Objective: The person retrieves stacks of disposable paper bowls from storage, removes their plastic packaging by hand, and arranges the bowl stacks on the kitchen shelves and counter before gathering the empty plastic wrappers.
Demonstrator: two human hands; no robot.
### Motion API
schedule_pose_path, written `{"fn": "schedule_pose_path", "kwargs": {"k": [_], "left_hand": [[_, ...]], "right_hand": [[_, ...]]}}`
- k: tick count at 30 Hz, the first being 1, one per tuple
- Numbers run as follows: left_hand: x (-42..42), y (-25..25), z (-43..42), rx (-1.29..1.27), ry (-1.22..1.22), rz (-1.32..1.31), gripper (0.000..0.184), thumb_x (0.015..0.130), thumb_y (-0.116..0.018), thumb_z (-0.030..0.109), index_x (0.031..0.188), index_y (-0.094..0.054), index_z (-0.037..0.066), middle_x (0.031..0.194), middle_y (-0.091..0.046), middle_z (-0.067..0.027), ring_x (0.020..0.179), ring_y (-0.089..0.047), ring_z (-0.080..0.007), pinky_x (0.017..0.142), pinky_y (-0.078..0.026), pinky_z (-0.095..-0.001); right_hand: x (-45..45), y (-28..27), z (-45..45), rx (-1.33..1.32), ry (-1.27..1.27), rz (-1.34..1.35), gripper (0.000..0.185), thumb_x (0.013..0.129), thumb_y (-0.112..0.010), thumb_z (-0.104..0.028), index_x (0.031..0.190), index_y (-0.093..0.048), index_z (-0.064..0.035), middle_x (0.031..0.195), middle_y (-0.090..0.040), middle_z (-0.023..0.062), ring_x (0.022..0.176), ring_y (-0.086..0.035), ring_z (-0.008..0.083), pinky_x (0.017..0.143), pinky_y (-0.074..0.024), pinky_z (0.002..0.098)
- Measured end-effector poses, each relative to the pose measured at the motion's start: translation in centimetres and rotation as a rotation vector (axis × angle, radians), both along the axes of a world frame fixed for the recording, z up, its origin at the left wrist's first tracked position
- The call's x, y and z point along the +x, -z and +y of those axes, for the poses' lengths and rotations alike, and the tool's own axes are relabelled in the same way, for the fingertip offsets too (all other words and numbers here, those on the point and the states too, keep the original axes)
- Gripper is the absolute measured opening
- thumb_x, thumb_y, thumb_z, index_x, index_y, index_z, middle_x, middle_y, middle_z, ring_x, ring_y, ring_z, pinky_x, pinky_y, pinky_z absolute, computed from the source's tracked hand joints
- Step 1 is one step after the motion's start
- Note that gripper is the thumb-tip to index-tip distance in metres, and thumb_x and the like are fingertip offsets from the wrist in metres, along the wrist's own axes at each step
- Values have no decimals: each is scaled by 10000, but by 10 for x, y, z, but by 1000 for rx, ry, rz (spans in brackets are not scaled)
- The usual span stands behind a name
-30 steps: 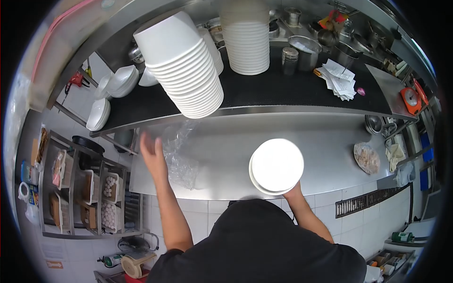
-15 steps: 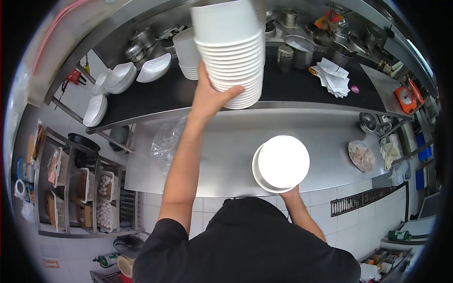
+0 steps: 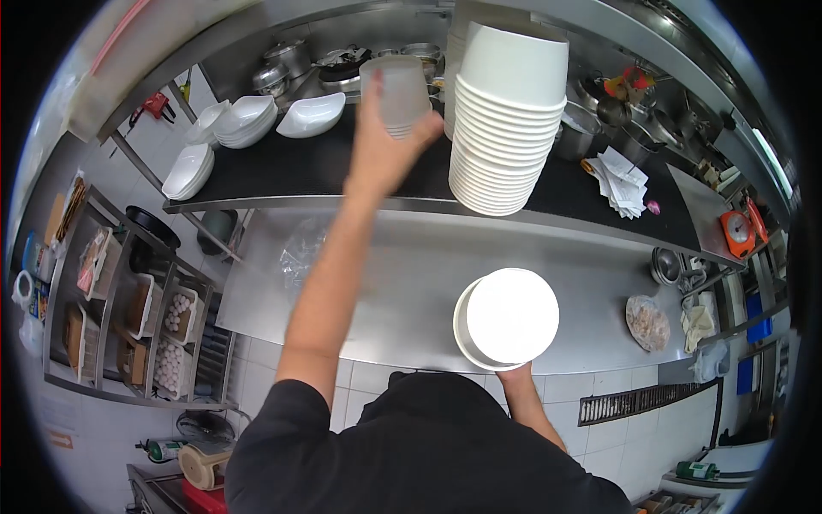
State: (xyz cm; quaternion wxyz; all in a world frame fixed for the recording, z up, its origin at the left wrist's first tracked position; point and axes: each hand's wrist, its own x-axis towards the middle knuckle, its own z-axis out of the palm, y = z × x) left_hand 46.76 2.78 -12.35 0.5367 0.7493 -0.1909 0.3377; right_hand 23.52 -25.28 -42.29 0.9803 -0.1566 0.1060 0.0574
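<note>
My left hand (image 3: 385, 150) reaches over the black shelf to a small stack of translucent plastic tubs (image 3: 401, 90). Its thumb and fingers are spread at either side of the tubs; motion blur hides whether they touch. Just right of it, a tall stack of nested white paper buckets (image 3: 505, 128) stands on the shelf, leaning slightly in view. Low over the steel table, my right hand (image 3: 515, 374) grips a white bucket (image 3: 514, 317) from below. That bucket appears bottom up, its wider rim showing at the lower left, and it covers most of my fingers.
White curved bowls (image 3: 244, 120) sit at the shelf's left end. Papers (image 3: 618, 182) and an orange scale (image 3: 738, 231) are at the right. A clear plastic bag (image 3: 301, 253) and a bagged food item (image 3: 647, 323) lie on the steel table (image 3: 394, 283).
My left hand has let go of the tall bucket stack, which now stands on the shelf, and has moved to the translucent tubs. My right hand still holds its bucket. The view has shifted.
</note>
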Motion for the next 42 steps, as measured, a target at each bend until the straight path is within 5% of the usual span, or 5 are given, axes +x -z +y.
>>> {"fn": "schedule_pose_path", "kwargs": {"k": [10,19,34,39,42], "left_hand": [[118,-122,44,994,-39,382,1337,683,-712,894,1656,-333,59,1674,-380,-230,1522,-417,-376,1243,-346,-439],[96,-121,68,1185,-6,514,1063,759,-740,669,1641,-414,175,1633,-466,-197,1453,-506,-362,1193,-415,-414],[-29,-105,179,1140,-309,127,770,810,-841,420,1464,-620,78,1552,-534,-221,1415,-545,-350,1178,-437,-433],[-109,-52,128,36,58,-196,854,885,-805,285,1598,-409,33,1620,-443,-200,1515,-418,-345,1274,-271,-523],[-141,-6,56,259,-37,-255,1216,806,-904,259,1694,-99,57,1727,-76,-271,1609,-121,-446,1279,-200,-582]], "right_hand": [[-5,-19,36,-63,-52,9,535,1115,-500,-394,1534,-496,-61,1503,-591,122,1353,-600,303,1122,-528,479],[-12,-95,80,-180,-87,-19,552,1117,-496,-432,1547,-485,-86,1528,-570,104,1382,-573,288,1149,-502,475],[102,-253,190,66,58,-197,565,1159,-337,-475,1522,-489,-70,1547,-556,84,1432,-523,273,1225,-410,459],[134,-232,210,169,102,-229,579,1163,-305,-469,1542,-462,-61,1549,-555,114,1422,-531,309,1221,-425,476],[144,-227,218,127,118,-283,672,1157,-270,-518,1567,-417,-7,1605,-487,156,1453,-495,324,1237,-393,473]]}}
